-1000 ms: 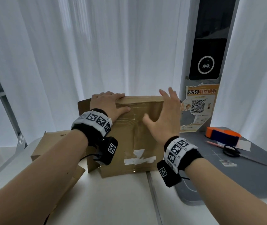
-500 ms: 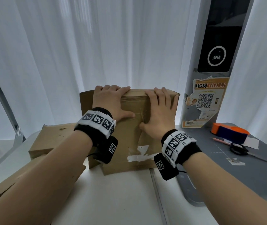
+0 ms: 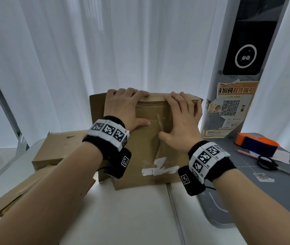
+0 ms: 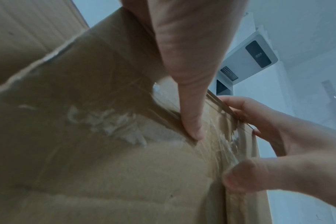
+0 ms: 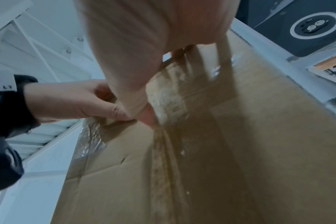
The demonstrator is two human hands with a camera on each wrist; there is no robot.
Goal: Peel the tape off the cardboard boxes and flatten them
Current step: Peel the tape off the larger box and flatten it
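A brown cardboard box (image 3: 146, 147) stands upright on the white table, its near face crossed by clear tape (image 3: 156, 117) and white label scraps (image 3: 158, 169). My left hand (image 3: 123, 106) grips the top edge at the left, fingers hooked over it and thumb pressed on the face. My right hand (image 3: 181, 121) holds the top edge at the right in the same way. In the left wrist view my left thumb (image 4: 190, 106) presses the wrinkled tape while my right hand (image 4: 269, 128) clasps the box's edge. The right wrist view shows my left hand (image 5: 71, 101) pinching the box (image 5: 240, 151).
Two more cardboard boxes (image 3: 57, 149) (image 3: 26, 191) lie at the left, under my left forearm. On the grey mat (image 3: 264, 200) at the right are an orange and blue tape dispenser (image 3: 257, 144), scissors (image 3: 268, 163) and a pencil (image 3: 246, 153). A post with a poster (image 3: 229, 110) stands behind.
My right hand, raised with spread fingers a second ago, has come down onto the box and hooked over its top edge. My left hand kept its hold.
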